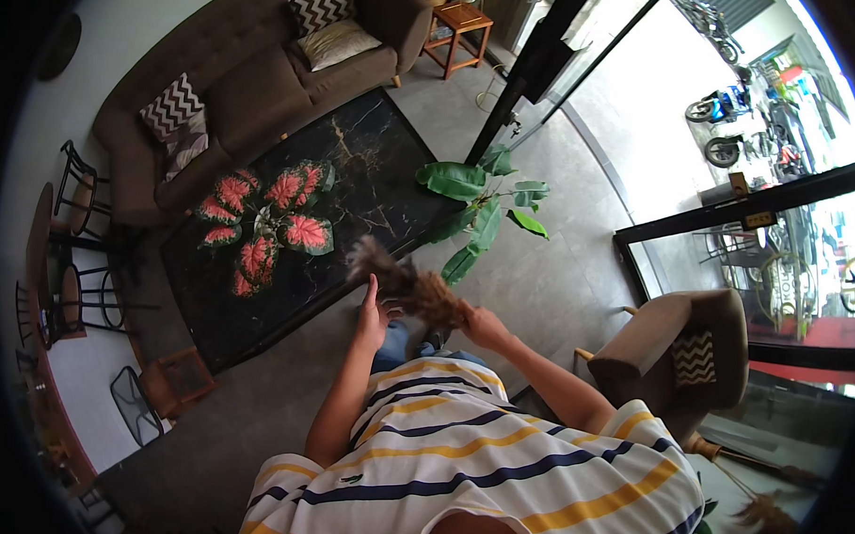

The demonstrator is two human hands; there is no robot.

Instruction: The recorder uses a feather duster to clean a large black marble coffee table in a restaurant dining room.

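A brown feather duster point(428, 295) is in my right hand point(485, 327), gripped near its lower end and tilted up to the left. Its far tip is blurred. My left hand point(376, 317) is raised beside the feathers with fingers apart; whether it touches them I cannot tell. Beyond both hands stands a low table with a black marble-patterned top point(354, 192). On it sits a potted plant with pink and green leaves point(263, 216). A green broad-leaved plant point(486, 222) rises by the table's right end.
A brown sofa point(252, 89) with cushions lines the far side. At the right are a brown armchair point(656, 344) and a black-framed glass door point(743, 213), with parked motorcycles point(722, 108) outside. Chairs point(93, 300) stand at left; a small wooden stool point(458, 26) is near the sofa.
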